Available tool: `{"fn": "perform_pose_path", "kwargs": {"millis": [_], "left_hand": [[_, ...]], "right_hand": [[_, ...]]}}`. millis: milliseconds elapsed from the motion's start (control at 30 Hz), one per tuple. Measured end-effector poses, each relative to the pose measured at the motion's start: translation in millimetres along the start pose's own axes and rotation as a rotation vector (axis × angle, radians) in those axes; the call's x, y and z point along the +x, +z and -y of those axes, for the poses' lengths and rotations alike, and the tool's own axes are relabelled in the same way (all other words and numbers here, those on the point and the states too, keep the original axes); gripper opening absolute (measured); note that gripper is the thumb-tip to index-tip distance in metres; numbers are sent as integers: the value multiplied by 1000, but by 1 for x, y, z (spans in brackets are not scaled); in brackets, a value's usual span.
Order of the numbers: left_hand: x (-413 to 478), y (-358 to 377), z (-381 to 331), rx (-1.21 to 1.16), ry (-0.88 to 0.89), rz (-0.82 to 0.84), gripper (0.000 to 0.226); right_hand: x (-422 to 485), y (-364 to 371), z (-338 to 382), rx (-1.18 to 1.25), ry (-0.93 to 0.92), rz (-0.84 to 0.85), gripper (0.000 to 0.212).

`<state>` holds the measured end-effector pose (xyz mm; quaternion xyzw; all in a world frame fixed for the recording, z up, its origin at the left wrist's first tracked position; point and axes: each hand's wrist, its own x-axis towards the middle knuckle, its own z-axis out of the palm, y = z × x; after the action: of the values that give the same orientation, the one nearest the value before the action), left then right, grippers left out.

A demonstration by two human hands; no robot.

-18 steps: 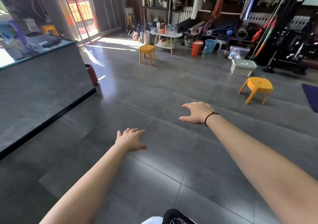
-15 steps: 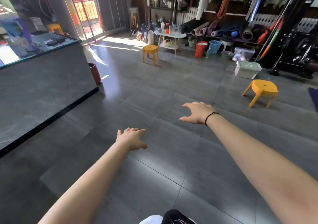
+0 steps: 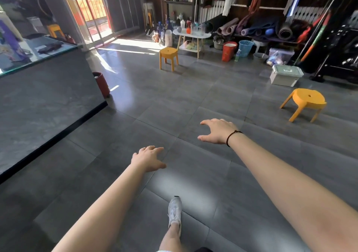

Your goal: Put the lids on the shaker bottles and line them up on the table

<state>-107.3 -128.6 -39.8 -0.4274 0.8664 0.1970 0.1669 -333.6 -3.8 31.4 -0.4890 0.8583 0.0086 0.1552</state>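
Both arms stretched forward over bare floor [image 3: 120, 104], probably for balance mid-stride, one sneaker [image 3: 174, 212] stepping ahead. Left hand [image 3: 148, 158] spread wide and empty; right hand [image 3: 217, 130] likewise splayed, gripping nothing. Shaker bottles [image 3: 190, 27] clustered far off on the small white bench [image 3: 203, 35], well apart from either hand; too small to tell lids.

Two yellow stools [image 3: 168, 57] [image 3: 304, 102], a lidded storage box [image 3: 285, 75] and a red bin [image 3: 101, 84] stand on grey tiles.
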Motion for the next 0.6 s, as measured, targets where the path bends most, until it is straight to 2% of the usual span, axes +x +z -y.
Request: {"fn": "perform_pose_path", "kwargs": {"millis": [133,300,600], "left_hand": [[82,-38,1,-23,25,6,77],[176,-102,-2,-16,62,32,76],[323,-178,-14,-9,84,60,74]], "right_hand": [[83,-18,-2,16,14,2,66],[185,-49,0,28,45,91,66],[345,-101,-7,28,32,47,65]]}}
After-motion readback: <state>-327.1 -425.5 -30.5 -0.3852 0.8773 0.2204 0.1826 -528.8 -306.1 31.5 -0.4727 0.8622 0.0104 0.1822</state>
